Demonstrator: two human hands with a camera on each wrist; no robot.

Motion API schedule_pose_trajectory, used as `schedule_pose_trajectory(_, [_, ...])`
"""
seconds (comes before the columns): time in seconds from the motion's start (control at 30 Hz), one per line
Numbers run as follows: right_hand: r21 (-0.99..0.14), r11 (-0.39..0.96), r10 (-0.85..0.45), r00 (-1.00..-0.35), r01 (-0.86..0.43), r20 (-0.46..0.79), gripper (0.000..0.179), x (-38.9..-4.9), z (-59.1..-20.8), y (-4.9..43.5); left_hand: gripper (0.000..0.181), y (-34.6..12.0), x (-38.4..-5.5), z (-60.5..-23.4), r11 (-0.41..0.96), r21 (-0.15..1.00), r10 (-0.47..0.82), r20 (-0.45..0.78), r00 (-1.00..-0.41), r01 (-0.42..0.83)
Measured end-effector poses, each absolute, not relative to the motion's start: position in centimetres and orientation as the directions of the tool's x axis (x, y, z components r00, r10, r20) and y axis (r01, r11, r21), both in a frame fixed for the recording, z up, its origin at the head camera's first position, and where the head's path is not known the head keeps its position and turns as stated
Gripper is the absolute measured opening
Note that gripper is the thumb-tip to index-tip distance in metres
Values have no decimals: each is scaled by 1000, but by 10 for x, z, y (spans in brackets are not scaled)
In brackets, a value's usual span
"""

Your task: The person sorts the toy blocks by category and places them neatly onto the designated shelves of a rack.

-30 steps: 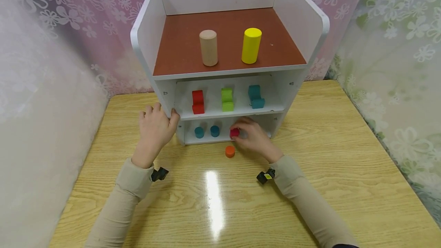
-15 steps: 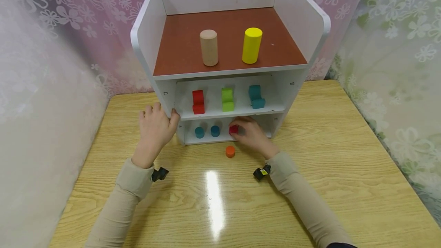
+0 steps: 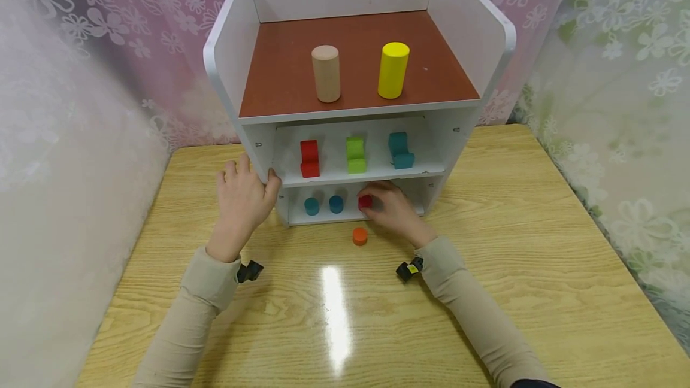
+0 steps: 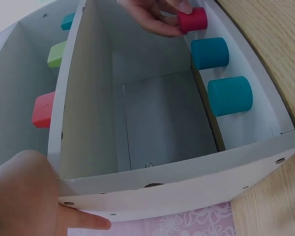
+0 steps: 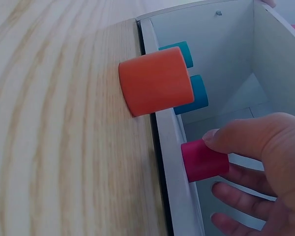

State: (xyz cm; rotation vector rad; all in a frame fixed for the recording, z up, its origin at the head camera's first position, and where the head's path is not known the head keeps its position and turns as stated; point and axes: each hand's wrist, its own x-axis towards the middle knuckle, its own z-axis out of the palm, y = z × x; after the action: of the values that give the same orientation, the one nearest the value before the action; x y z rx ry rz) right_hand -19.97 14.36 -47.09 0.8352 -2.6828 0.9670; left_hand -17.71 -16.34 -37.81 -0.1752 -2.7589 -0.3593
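My right hand (image 3: 396, 208) pinches a small crimson cylinder block (image 5: 204, 160) between thumb and fingers at the bottom shelf of a white shelf unit (image 3: 356, 111). To its left on that shelf stand a blue cylinder block (image 3: 336, 205) and a teal cylinder block (image 4: 230, 96). An orange cylinder block (image 5: 156, 81) stands on the table just in front of the shelf. My left hand (image 3: 244, 209) holds the unit's left side panel, thumb at the front edge and fingers along the outside; the left wrist view shows only part of this hand (image 4: 22, 191).
Red (image 3: 309, 159), green (image 3: 356, 155) and teal (image 3: 401, 151) curved blocks stand on the middle shelf. A plain wooden cylinder (image 3: 326, 74) and a yellow cylinder (image 3: 393, 70) stand on the brown top. The wooden table (image 3: 485, 292) meets patterned walls on both sides.
With the crimson block in its fingers, my right hand has shifted slightly left and deeper onto the bottom shelf. The left hand stays at the side panel.
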Motion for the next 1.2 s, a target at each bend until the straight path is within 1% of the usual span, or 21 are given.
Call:
schedule_pose_trajectory(0.4, [-516, 647, -464, -827, -562, 318, 25, -193, -459, 142, 53, -164, -179, -379, 966, 201, 76, 389, -918, 164])
schedule_pose_trajectory(0.53, [-485, 621, -498, -788, -616, 362, 23, -186, -454, 142, 51, -164, -180, -378, 967, 192, 81, 392, -916, 168])
schedule_pose_trajectory(0.67, [-488, 538, -528, -726, -688, 441, 22, -178, -453, 140, 52, -163, -179, -378, 966, 193, 83, 388, -918, 169])
schedule_pose_trajectory(0.73, [-497, 504, -539, -707, -707, 459, 22, -174, -453, 139, 52, -163, -179, -378, 966, 193, 84, 395, -915, 172])
schedule_pose_trajectory(0.8, [-507, 490, -556, -702, -709, 445, 23, -169, -454, 139, 52, -163, -179, -378, 965, 193, 85, 404, -911, 176])
schedule_pose_trajectory(0.97, [-526, 513, -599, -722, -678, 346, 24, -157, -458, 139, 55, -164, -178, -378, 962, 196, 98, 407, -908, 191])
schedule_pose_trajectory(1.2, [-521, 546, -603, -739, -656, 300, 31, -152, -468, 139, 59, -165, -178, -378, 958, 201, 111, 395, -912, 204])
